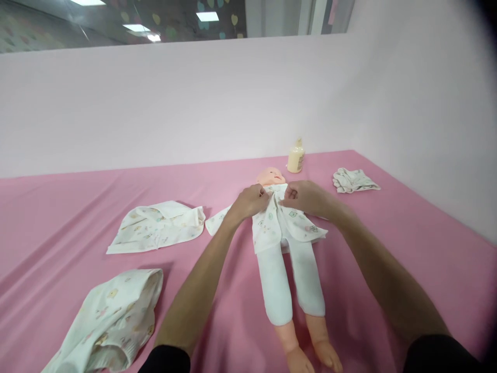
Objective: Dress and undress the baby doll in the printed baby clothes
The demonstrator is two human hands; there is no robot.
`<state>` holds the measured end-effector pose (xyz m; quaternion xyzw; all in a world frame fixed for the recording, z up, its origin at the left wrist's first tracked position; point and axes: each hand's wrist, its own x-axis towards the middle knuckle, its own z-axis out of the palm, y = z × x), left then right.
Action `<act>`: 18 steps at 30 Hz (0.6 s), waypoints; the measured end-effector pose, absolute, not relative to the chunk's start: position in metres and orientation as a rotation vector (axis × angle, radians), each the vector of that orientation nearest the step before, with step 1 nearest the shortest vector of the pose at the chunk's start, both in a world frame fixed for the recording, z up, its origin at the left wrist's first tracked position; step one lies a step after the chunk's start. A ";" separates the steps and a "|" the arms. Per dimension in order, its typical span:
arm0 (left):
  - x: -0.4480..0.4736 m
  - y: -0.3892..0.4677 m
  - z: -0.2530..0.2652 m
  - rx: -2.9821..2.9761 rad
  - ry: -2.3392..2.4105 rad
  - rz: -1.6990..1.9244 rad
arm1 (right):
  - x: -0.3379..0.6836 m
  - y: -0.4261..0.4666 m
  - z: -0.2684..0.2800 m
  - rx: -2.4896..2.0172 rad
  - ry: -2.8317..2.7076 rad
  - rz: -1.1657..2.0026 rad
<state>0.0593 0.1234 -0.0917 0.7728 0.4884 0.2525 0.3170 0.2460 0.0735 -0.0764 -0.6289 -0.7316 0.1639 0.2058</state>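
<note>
A baby doll (288, 274) lies on its back on the pink sheet, head toward the wall and bare feet toward me. It wears a white printed baby jacket (267, 228), whose front edges part below the chest, over white cloth legs. My left hand (250, 201) pinches the jacket's front edge just below the neck. Opposite it, my right hand (306, 199) has its fingers curled and its thumb and forefinger closed on the other front edge. The fingertips partly hide the cloth they hold. One jacket sleeve stretches out to the left under my forearm.
To the left lie a folded printed garment (157, 228) and, nearer me, a rumpled one (116, 311). A pump bottle (296, 157) of pale yellow liquid stands beyond the doll's head. Another folded cloth (354, 181) lies at the far right. White walls (174, 109) border the pink sheet (217, 331).
</note>
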 end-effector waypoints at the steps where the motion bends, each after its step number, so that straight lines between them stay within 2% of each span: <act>1: 0.056 0.117 -0.085 2.133 1.305 0.604 | 0.245 0.070 -0.076 -1.782 -2.090 0.455; 5: 0.060 0.083 -0.075 2.487 1.331 0.352 | 0.240 0.067 -0.083 -1.820 -2.202 0.391; 9: 0.078 0.059 -0.089 2.646 1.472 0.187 | 0.239 0.075 -0.095 -1.840 -2.263 0.358; 18: 0.103 0.051 -0.114 2.711 1.755 0.194 | 0.246 0.078 -0.096 -1.812 -2.291 0.311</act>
